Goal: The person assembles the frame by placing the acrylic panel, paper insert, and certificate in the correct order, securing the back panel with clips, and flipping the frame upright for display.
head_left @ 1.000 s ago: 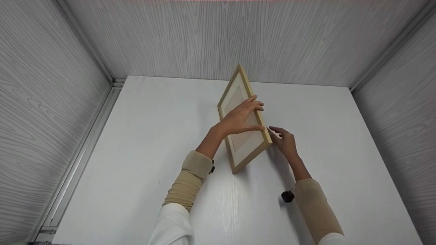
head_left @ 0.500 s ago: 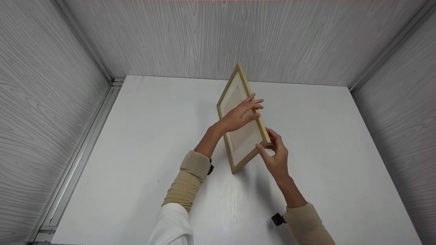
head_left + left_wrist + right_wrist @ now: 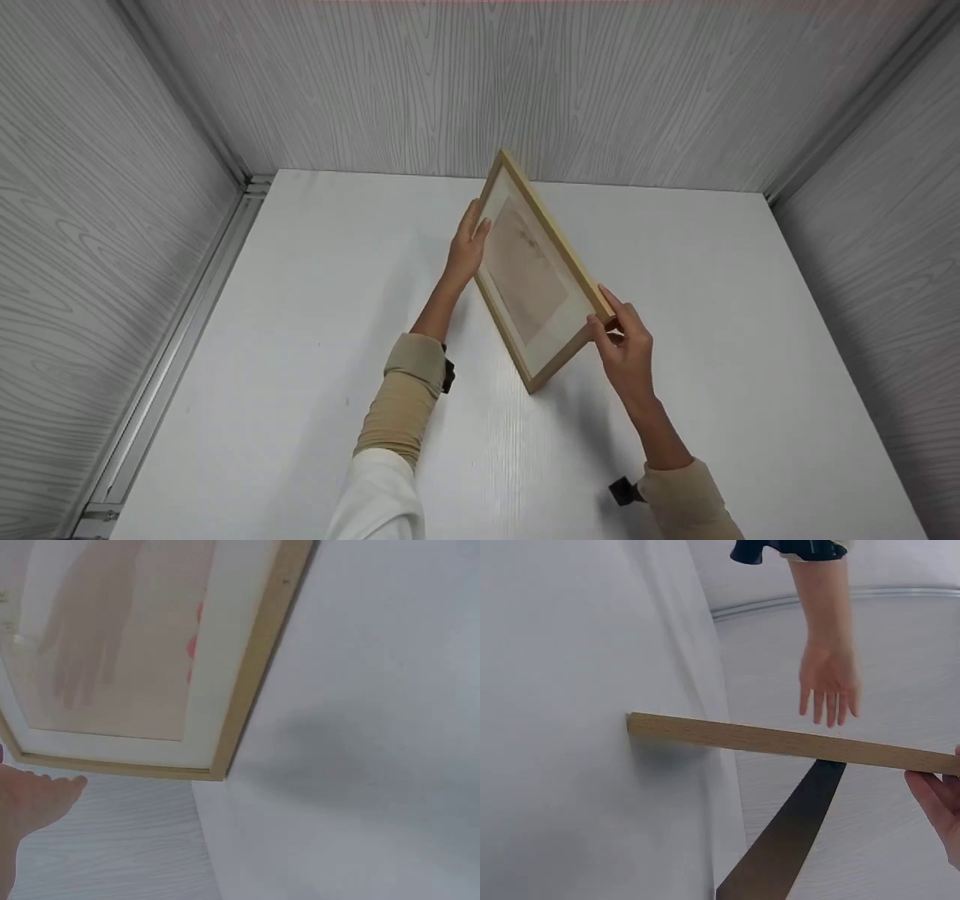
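A light wooden picture frame (image 3: 555, 360) stands tilted on the white table, with a pale mat and a pinkish picture behind its glossy front. My right hand (image 3: 628, 349) pinches its near right corner, thumb in front and fingers behind; the right wrist view shows the thumb (image 3: 930, 799) under the wooden edge. My left hand (image 3: 466, 251) is by the left side of the frame, fingers straight. In the right wrist view the left hand (image 3: 831, 682) appears apart from the frame's edge. A dark brown support leg (image 3: 787, 840) slants out behind the frame.
The white tabletop (image 3: 262, 375) lies under the frame. Grey wood-grain panels enclose it at the back (image 3: 375, 90), left (image 3: 90, 262) and right (image 3: 885, 225). A metal rail (image 3: 180, 337) runs along the left edge.
My right hand came from behind the frame to grip its near corner. My left hand left the right edge and moved to the left side. The frame turned, showing more of its front.
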The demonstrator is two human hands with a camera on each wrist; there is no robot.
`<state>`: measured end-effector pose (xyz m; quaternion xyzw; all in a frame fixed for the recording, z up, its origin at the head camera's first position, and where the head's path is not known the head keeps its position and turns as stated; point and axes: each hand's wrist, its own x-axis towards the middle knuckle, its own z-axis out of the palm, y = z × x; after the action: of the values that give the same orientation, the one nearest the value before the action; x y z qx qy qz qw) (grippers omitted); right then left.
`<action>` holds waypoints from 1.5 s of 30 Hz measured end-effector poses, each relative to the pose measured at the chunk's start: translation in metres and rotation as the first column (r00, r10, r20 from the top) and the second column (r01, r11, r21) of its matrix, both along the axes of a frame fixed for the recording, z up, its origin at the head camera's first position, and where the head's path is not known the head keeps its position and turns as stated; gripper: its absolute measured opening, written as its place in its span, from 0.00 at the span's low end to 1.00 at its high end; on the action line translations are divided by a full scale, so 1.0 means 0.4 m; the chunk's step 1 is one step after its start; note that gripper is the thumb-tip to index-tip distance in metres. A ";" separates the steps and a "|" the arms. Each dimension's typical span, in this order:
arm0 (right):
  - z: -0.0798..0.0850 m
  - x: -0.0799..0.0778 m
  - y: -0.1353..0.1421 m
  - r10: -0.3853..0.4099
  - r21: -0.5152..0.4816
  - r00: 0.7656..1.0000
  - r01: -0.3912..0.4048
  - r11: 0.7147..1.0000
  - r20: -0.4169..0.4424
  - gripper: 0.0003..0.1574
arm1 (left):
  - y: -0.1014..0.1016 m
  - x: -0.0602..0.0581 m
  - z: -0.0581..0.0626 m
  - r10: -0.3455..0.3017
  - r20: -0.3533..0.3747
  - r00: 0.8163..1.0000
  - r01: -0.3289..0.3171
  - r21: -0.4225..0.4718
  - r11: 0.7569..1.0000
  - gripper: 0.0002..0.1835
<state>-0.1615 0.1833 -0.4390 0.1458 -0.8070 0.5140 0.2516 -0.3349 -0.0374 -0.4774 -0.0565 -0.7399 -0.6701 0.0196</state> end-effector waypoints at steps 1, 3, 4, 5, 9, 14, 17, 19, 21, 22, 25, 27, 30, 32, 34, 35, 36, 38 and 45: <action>0.001 0.002 0.010 0.023 -0.010 1.000 -0.022 1.000 0.017 0.25 | -0.009 -0.002 -0.010 0.019 0.016 1.000 -0.019 -0.006 1.000 0.30; -0.001 0.002 0.033 0.071 -0.033 0.996 -0.070 0.997 0.049 0.25 | -0.027 -0.006 -0.029 0.057 0.049 0.997 -0.056 -0.021 0.998 0.30; -0.001 0.001 0.045 0.098 -0.047 0.993 -0.095 0.994 0.063 0.25 | -0.037 -0.007 -0.037 0.074 0.064 0.995 -0.072 -0.030 0.997 0.30; -0.003 -0.001 0.059 0.127 -0.063 0.989 -0.122 0.991 0.078 0.25 | -0.046 -0.008 -0.045 0.085 0.080 0.993 -0.082 -0.038 0.996 0.30; -0.007 -0.023 0.112 0.222 -0.128 0.965 -0.205 0.970 0.143 0.24 | -0.079 -0.010 -0.072 0.084 0.133 0.988 -0.077 -0.061 0.995 0.29; -0.027 -0.063 0.177 0.269 -0.201 0.930 -0.222 0.954 0.251 0.25 | -0.101 -0.007 -0.089 0.086 0.111 0.990 -0.079 -0.070 0.994 0.26; -0.045 -0.089 0.208 0.282 -0.246 0.908 -0.209 0.946 0.310 0.24 | -0.110 -0.003 -0.097 0.123 0.076 0.989 -0.118 -0.075 0.990 0.23; -0.054 -0.104 0.222 0.278 -0.273 0.899 -0.189 0.943 0.338 0.22 | -0.117 0.000 -0.104 0.150 0.056 0.987 -0.147 -0.068 0.987 0.21; -0.058 -0.119 0.232 0.261 -0.291 0.900 -0.160 0.943 0.349 0.21 | -0.125 0.006 -0.109 0.171 0.048 0.984 -0.169 -0.046 0.985 0.18; -0.058 -0.128 0.236 0.248 -0.298 0.903 -0.144 0.944 0.350 0.21 | -0.129 0.010 -0.112 0.174 0.050 0.983 -0.173 -0.037 0.984 0.17; -0.059 -0.157 0.249 0.214 -0.312 0.914 -0.103 0.945 0.345 0.22 | -0.141 0.020 -0.115 0.160 0.071 0.985 -0.161 0.008 0.987 0.16; -0.057 -0.177 0.256 0.192 -0.316 0.920 -0.080 0.945 0.341 0.23 | -0.147 0.027 -0.116 0.145 0.085 0.986 -0.148 0.025 0.989 0.16; -0.056 -0.206 0.269 0.164 -0.310 0.923 -0.052 0.949 0.348 0.24 | -0.154 0.037 -0.121 0.123 0.094 0.988 -0.127 0.031 0.991 0.16; -0.057 -0.223 0.275 0.149 -0.312 0.919 -0.030 0.949 0.364 0.26 | -0.157 0.048 -0.126 0.116 0.099 0.988 -0.119 0.027 0.992 0.17; -0.059 -0.239 0.280 0.141 -0.313 0.914 -0.016 0.950 0.381 0.28 | -0.160 0.060 -0.134 0.108 0.103 0.989 -0.111 0.023 0.994 0.17; -0.061 -0.247 0.283 0.141 -0.319 0.911 -0.011 0.948 0.388 0.29 | -0.162 0.067 -0.137 0.104 0.102 0.989 -0.106 0.021 0.994 0.17; -0.062 -0.256 0.284 0.135 -0.320 0.909 -0.002 0.947 0.394 0.30 | -0.164 0.074 -0.140 0.099 0.102 0.990 -0.101 0.018 0.995 0.18; -0.064 -0.271 0.285 0.134 -0.331 0.908 0.006 0.944 0.397 0.32 | -0.166 0.087 -0.145 0.089 0.094 0.992 -0.091 0.015 0.996 0.18; -0.065 -0.317 0.288 0.123 -0.353 0.907 0.030 0.935 0.402 0.33 | -0.163 0.114 -0.154 0.098 0.044 0.994 -0.099 0.021 0.995 0.19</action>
<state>-0.2884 0.2987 -0.4651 0.0045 -0.7333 0.6749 0.0826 -0.2892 -0.1027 -0.5391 -0.0054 -0.7341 -0.6780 0.0373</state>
